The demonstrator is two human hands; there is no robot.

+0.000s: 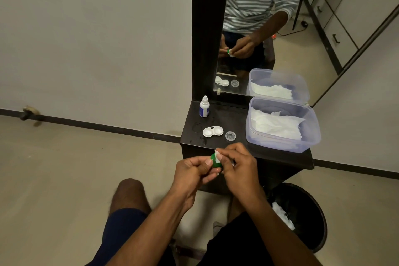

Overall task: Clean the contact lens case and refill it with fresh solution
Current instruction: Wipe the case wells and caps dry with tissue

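Head camera: the left hand [191, 169] grips a round green plastic lens-case cap [216, 163] while the right hand [236, 164] pinches a scrap of white tissue [217, 156] against it, just above the dark tabletop [235, 114]. On it: one white two-well lens case [212, 131], open; one clear cap [230, 136]; one solution bottle [204, 106]; one translucent tissue-filled tub [311, 136].

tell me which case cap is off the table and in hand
The green cap, pinched in the left hand and wiped by the right hand; the clear cap sits on the table.

Head view: high, forward-down, near hands, facing mirror [254, 28].
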